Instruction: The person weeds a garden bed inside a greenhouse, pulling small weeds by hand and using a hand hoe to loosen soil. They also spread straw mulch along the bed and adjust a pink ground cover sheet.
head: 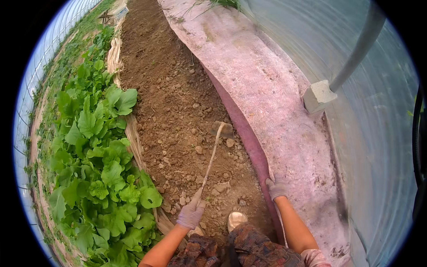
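A thin glove covers my left hand (191, 213), which is closed around the wooden handle (212, 155) of a hoe. The hoe's flat metal blade (227, 130) rests on loose brown soil (173, 133) ahead of my feet, close to the pink sheet. My right hand (277, 187), also gloved, grips the near edge of a long pink fabric sheet (260, 100). That edge is lifted and folds up from the soil, showing a darker pink underside (245, 133).
Leafy green plants (110, 197) line the left side, bordered by a crumpled tan plastic strip (133, 140). On the right, a concrete block (318, 95) at a grey pole's (362, 43) foot stands against the sheet, beside the greenhouse's plastic wall (373, 150). My shoe (237, 220) is on the soil.
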Available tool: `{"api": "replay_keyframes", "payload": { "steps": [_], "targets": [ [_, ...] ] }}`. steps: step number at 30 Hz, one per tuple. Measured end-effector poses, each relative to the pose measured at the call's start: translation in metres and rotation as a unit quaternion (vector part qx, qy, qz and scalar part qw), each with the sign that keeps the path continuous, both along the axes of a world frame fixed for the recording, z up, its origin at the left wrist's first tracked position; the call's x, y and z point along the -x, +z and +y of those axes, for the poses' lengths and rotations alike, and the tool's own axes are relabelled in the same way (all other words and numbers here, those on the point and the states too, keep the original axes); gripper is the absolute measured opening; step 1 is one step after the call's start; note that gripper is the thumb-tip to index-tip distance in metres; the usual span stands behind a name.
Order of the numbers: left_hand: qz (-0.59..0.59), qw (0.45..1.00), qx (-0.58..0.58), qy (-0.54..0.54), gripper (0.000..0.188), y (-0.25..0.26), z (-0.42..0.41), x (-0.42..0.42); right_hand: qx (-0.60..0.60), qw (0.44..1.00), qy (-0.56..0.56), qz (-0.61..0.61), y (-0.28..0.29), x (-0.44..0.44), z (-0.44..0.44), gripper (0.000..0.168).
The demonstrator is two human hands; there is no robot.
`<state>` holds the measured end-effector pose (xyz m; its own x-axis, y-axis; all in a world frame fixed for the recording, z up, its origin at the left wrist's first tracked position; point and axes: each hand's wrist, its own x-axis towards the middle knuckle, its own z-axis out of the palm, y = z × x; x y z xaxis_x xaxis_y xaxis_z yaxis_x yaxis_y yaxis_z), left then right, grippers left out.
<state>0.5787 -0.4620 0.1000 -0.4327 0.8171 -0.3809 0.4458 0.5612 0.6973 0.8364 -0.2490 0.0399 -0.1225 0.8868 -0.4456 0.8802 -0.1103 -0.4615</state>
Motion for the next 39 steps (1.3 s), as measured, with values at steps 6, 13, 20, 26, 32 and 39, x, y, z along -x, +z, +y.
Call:
{"api": "replay_keyframes", "payload": {
  "steps": [6,13,20,26,32,39],
  "targets": [
    [-0.168,0.976,0.020,0.140,0.051,0.034,0.029,0.005,0.012,1.000,0.000,-0.027,0.006,-0.005,-0.002,0.058],
    [-0.130,0.976,0.016,0.176,0.052,-0.032,-0.033,0.037,-0.004,1.000,0.014,-0.013,-0.010,-0.002,0.001,0.060],
    [-0.082,0.983,-0.063,0.151,0.048,-0.017,0.000,0.032,-0.007,1.000,0.000,-0.013,-0.009,-0.004,0.001,0.058],
    [-0.239,0.939,-0.037,0.242,0.051,0.024,0.064,0.048,0.033,0.999,0.008,-0.025,0.004,-0.003,-0.002,0.058],
    [-0.107,0.965,-0.051,0.235,0.052,-0.024,-0.018,0.053,0.018,1.000,-0.025,0.004,-0.024,-0.008,0.003,0.059],
    [-0.043,0.944,-0.143,0.293,0.046,0.003,-0.017,0.050,-0.023,0.999,0.030,0.004,-0.010,-0.012,-0.001,0.062]
  ]
}}
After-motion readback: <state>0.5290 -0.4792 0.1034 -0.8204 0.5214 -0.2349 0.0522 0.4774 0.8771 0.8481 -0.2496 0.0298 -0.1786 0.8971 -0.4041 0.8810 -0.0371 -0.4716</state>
